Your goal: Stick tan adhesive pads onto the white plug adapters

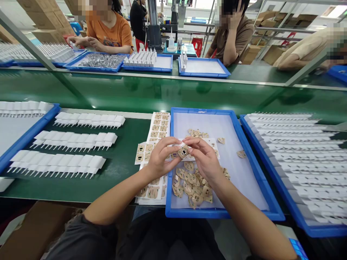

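My left hand (159, 157) and my right hand (204, 157) meet over the left edge of a blue tray (252, 169). Together they pinch a small white part with a tan label piece (183, 152) on it. Below my hands a pile of tan peeled label pieces (191, 182) lies in the tray. A white sheet of tan labels (158, 128) lies on the green table just left of the tray, partly under my left hand.
Three rows of white pronged parts (73, 141) lie on the table at left, beside a blue tray (24, 133). Another blue tray (300, 162) packed with white parts sits at right. Beyond a green conveyor belt (162, 92), several people sit at blue trays (203, 68).
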